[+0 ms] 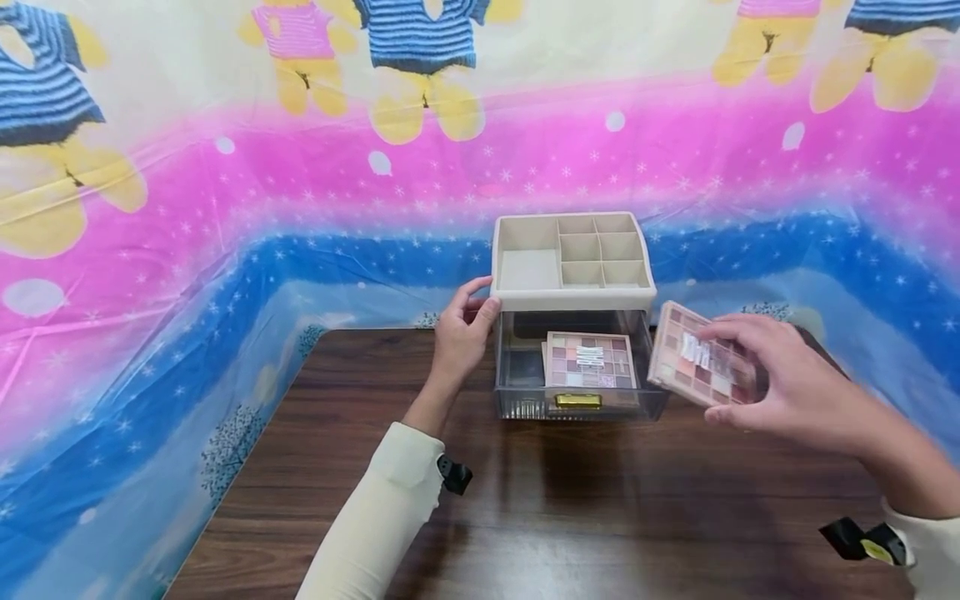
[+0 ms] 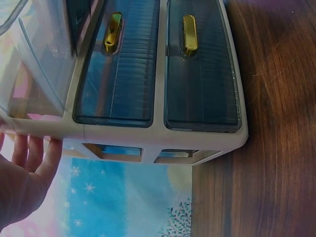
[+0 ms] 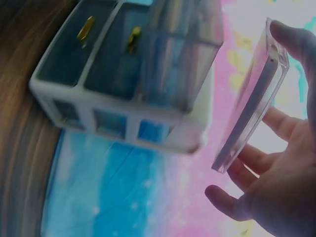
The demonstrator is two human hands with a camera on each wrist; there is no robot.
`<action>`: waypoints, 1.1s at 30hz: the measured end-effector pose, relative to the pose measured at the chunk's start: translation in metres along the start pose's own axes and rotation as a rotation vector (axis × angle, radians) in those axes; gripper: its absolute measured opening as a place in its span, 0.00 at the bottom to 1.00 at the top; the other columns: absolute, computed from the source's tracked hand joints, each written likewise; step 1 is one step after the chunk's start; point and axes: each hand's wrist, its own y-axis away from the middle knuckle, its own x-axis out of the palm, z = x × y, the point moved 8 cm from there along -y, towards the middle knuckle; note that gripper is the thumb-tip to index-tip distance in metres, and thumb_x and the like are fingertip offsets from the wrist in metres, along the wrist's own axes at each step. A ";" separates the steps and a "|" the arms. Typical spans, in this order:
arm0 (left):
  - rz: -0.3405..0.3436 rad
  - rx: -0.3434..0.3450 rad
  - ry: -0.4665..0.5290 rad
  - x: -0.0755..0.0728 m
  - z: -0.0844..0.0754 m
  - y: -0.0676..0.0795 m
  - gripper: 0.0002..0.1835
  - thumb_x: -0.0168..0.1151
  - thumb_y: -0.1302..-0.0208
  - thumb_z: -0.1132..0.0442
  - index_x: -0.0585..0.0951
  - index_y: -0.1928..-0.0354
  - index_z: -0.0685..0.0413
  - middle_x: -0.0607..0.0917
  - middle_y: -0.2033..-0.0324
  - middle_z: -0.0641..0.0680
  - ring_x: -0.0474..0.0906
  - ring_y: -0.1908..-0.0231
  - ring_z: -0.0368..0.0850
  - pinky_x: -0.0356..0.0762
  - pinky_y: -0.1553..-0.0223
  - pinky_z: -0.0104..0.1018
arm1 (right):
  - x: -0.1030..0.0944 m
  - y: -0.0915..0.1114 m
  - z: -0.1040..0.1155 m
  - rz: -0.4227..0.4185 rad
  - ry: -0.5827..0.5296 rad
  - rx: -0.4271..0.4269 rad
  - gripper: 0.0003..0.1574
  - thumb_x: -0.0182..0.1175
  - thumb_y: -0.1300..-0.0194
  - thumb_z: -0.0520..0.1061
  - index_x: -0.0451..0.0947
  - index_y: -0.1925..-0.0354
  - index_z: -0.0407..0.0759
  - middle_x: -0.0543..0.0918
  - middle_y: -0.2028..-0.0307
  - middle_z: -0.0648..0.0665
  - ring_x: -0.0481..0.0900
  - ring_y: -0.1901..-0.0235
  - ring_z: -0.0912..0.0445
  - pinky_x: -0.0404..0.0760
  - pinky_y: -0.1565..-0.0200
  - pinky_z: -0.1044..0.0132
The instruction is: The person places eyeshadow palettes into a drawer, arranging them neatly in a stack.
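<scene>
A cream desktop drawer organizer (image 1: 573,293) stands on the table, its clear top drawer (image 1: 517,400) pulled out. Inside that drawer lie eyeshadow palettes (image 1: 590,360), one partly covering another. My left hand (image 1: 462,329) rests against the organizer's left side near the top; in the left wrist view its fingers (image 2: 34,153) look mostly straight against the frame. Just right of the open drawer, my right hand (image 1: 787,379) holds an eyeshadow palette (image 1: 693,354) tilted, between thumb and fingers. The right wrist view catches that palette (image 3: 252,103) edge-on.
The organizer's top tray (image 1: 528,267) is divided into several compartments. Two lower drawers with gold handles (image 2: 190,34) are closed. Dark wooden table (image 1: 600,517) extends in front, and a patterned cloth (image 1: 420,200) hangs behind and around it.
</scene>
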 end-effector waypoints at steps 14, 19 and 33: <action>-0.003 -0.012 -0.014 0.003 0.004 0.003 0.20 0.58 0.33 0.50 0.76 0.40 0.40 0.86 0.57 0.57 0.82 0.62 0.48 0.80 0.66 0.33 | 0.050 -0.051 0.058 0.258 0.093 -0.169 0.46 0.72 0.53 0.63 0.68 0.37 0.57 0.68 0.34 0.46 0.61 0.34 0.45 0.63 0.40 0.36; 0.000 -0.019 -0.017 0.003 0.002 0.003 0.19 0.58 0.33 0.50 0.76 0.41 0.39 0.85 0.57 0.56 0.81 0.63 0.47 0.78 0.67 0.32 | 0.053 -0.057 0.055 0.277 0.069 -0.169 0.34 0.65 0.41 0.57 0.71 0.39 0.51 0.72 0.37 0.48 0.64 0.35 0.45 0.64 0.38 0.40; 0.005 -0.017 -0.015 -0.001 0.000 0.001 0.19 0.57 0.32 0.48 0.76 0.40 0.37 0.85 0.57 0.54 0.81 0.61 0.48 0.79 0.65 0.34 | 0.049 -0.014 0.118 -0.416 0.263 -0.560 0.13 0.62 0.47 0.46 0.83 0.62 0.45 0.83 0.68 0.48 0.77 0.65 0.51 0.74 0.60 0.54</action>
